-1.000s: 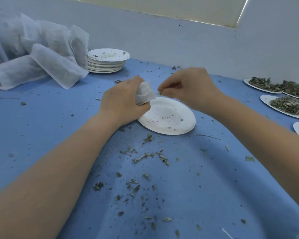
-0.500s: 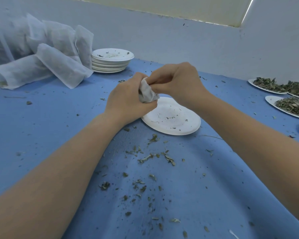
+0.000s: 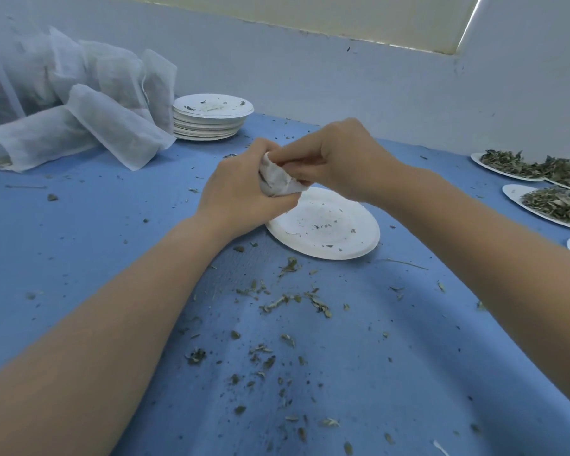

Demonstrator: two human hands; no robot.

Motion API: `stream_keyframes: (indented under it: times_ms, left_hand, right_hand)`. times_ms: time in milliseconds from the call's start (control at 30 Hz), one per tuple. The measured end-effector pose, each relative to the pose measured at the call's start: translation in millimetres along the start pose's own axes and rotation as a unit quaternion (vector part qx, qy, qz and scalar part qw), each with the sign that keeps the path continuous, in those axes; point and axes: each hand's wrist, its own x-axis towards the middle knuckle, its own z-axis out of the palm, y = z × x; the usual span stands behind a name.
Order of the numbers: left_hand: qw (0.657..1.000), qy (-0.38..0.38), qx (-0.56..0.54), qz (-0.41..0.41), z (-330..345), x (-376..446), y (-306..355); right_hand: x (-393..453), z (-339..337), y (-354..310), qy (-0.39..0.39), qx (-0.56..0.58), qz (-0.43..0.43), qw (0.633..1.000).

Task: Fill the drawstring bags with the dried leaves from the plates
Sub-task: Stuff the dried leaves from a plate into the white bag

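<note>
Nearest me, crumbs of dried leaf (image 3: 290, 301) are lying scattered over the blue bench (image 3: 79, 245), thickest just in front of my forearms. Past them, a white paper plate (image 3: 326, 225) is sitting flat on the bench, holding only a few specks. Just above its far left rim my two hands are meeting. My left hand (image 3: 241, 192) is curling round a small white drawstring bag (image 3: 277, 179), its grip closed tight on the bunched cloth, so the bag is sitting up off the bench between both hands. My right hand (image 3: 339, 159) is reaching in from the right, its grip closed to a pinch on the upper edge of the same bag; I cannot tell what is inside it. Further off on the right, plates heaped with dried leaves (image 3: 553, 202) are lining the bench edge, partly cut off by the frame. On the far left, a stack of used plates (image 3: 211, 116) is standing, and just left of it a heap of large white mesh bags (image 3: 112, 126) is leaning against the pale wall (image 3: 343, 80).
</note>
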Motion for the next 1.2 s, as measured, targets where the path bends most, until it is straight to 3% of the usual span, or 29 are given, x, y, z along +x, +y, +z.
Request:
stream_keyframes:
  times_ms: [100,333,500,700,767,967,1100,1133,1200]
  left_hand:
    - [1.0,-0.001,-0.01,-0.007,-1.1,0.6,-1.4]
    - [1.0,-0.003,-0.016,0.01,-1.3,-0.2,2.5]
    - [1.0,-0.012,-0.006,0.021,0.9,-0.7,2.1]
    - [0.999,-0.021,0.022,0.023,1.9,0.3,-0.6]
    - [0.999,-0.028,0.034,0.021,0.5,1.1,-2.0]
    - [0.992,-0.087,0.087,-0.022,-8.8,0.3,-10.9]
    - [0.988,-0.082,0.127,-0.032,-14.0,-0.2,-7.6]
    - [0.986,-0.078,0.141,-0.035,-16.0,-1.5,-6.2]
    - [0.984,-0.063,0.159,-0.046,-20.8,-4.9,-3.5]
  right_hand:
    - [2.0,-6.1,-0.8,-0.064,-0.036,0.008,0.997]
    - [3.2,-0.5,1.4,0.055,0.031,0.009,0.998]
    - [5.4,5.3,3.6,0.07,0.005,0.025,0.997]
    - [4.0,-5.4,5.5,-0.092,-0.006,0.079,0.993]
    - [-0.2,-8.3,6.7,-0.107,0.005,0.077,0.991]
    - [-27.1,-12.6,11.2,0.032,0.117,0.098,0.988]
    - [-47.9,-9.1,23.2,0.097,0.181,0.196,0.959]
    - [-51.7,-7.4,26.0,0.075,0.159,0.231,0.957]
    - [-58.1,-1.1,31.9,-0.044,0.089,0.307,0.946]
